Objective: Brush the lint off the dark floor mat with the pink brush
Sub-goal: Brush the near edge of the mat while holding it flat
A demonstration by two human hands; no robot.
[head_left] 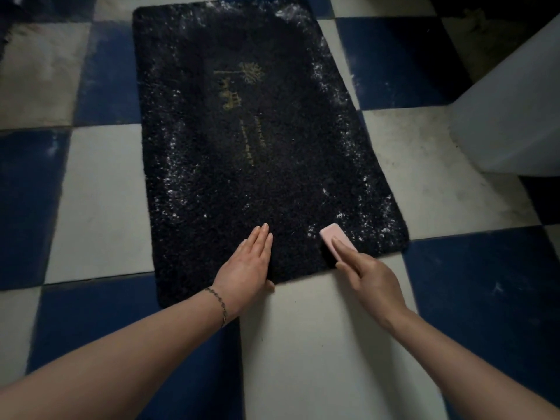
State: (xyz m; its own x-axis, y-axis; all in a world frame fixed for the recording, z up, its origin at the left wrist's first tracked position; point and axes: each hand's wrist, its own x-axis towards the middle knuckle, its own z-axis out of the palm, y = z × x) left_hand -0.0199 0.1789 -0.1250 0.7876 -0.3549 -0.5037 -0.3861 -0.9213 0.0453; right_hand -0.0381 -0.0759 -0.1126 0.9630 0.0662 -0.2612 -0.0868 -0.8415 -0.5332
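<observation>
Floor [303,344]: blue & off-white checker tiles, white ones smudged w/ grime. Big white container [515,110] at right, standing on the tiles, upper part cut off by frame. Top corners dark, can't tell what's there.

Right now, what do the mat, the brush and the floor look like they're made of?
Mat: dark shaggy pile, likely synthetic fibre, tufted surface flecked with white lint. Brush: smooth matte pink back, probably plastic; its bristles are hidden. Floor: hard blue and white squares, perhaps tile or vinyl, dull and scuffed.
</observation>
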